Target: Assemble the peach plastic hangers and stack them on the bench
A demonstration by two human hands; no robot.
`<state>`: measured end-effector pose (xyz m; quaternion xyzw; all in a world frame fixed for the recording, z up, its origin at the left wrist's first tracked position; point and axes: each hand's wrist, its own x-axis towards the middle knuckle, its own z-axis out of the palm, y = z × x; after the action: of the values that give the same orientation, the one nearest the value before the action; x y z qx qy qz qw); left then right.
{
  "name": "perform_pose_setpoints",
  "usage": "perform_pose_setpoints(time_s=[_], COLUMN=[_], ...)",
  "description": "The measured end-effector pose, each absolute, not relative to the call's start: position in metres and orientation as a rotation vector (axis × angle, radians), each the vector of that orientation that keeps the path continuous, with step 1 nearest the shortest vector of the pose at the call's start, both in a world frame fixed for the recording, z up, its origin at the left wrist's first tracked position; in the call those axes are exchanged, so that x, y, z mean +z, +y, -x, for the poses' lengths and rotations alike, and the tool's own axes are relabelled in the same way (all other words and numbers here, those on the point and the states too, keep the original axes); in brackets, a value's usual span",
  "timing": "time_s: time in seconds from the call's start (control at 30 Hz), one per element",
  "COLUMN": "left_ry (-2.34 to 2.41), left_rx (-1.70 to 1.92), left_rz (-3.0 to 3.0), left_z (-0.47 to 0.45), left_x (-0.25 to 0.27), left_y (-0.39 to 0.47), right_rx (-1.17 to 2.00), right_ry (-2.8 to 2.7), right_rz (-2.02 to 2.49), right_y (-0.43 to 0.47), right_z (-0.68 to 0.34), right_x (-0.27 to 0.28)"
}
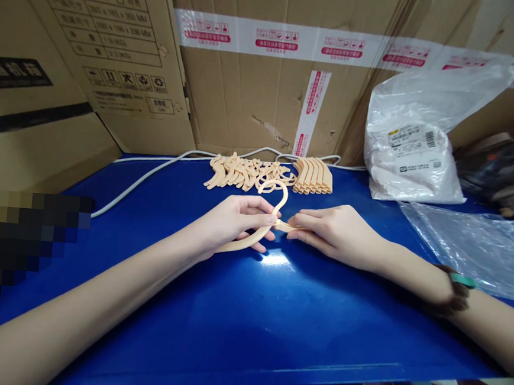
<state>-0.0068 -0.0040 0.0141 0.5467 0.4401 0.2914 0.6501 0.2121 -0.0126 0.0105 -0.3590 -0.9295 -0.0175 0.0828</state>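
Now, head view: both my hands meet above the blue tabletop (229, 315), nearer to me than the pieces along the back.
Left grip (239, 216): thumb and fingers are closed around the base of a hooked piece (284, 199), the other fingers spread loosely beneath; the hook stands up above my fingertips.
Curved arm (246, 241): runs leftward from that base, below my left hand; my fingers hide whether it is fixed there or only held there.
Right grip (340, 232): pinched down, with just the thickness of a slim piece (285, 226) between thumb and fingers.
Joint: the slim piece's tip meets the hook's base and seems to touch; I cannot tell whether it is seated.
Stock behind: scattered curved pieces (232, 171), a jumble of hooks (273, 173) and a neat stack (314, 174), side by side.
Slip risk: the right pinch is shallow, so a hard push could make the slim piece skid or twist out.
Crack risk: pressing askew could bend or snap the thin end at the joint, since both pieces look slender.
Pinch risk: my left thumb sits right beside the contact, so a sudden give could nip it.
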Motion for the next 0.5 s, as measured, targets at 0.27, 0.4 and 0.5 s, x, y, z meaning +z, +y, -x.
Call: perform_pose_setpoints(time_s=[0.27, 0.4, 0.5], left_ry=[0.993, 0.995, 1.021], left_rx=[0.685, 0.692, 0.685], left_rz=[-1.235, -1.239, -1.230], left_z=[0.0058, 0.0060, 0.0054], left_x=[0.0131, 0.0116, 0.0117], left_y=[-0.0053, -0.0043, -0.0043], right_rx=[0.177, 0.156, 0.116], right_ry=[-2.770, -2.781, -2.794], right_rz=[1.050, 1.079, 1.087], right_y=[-0.0126, -0.0142, -0.0150], right_z=[-0.2102, -0.2094, -0.2088], right_x=[0.0148, 0.0146, 0.0139])
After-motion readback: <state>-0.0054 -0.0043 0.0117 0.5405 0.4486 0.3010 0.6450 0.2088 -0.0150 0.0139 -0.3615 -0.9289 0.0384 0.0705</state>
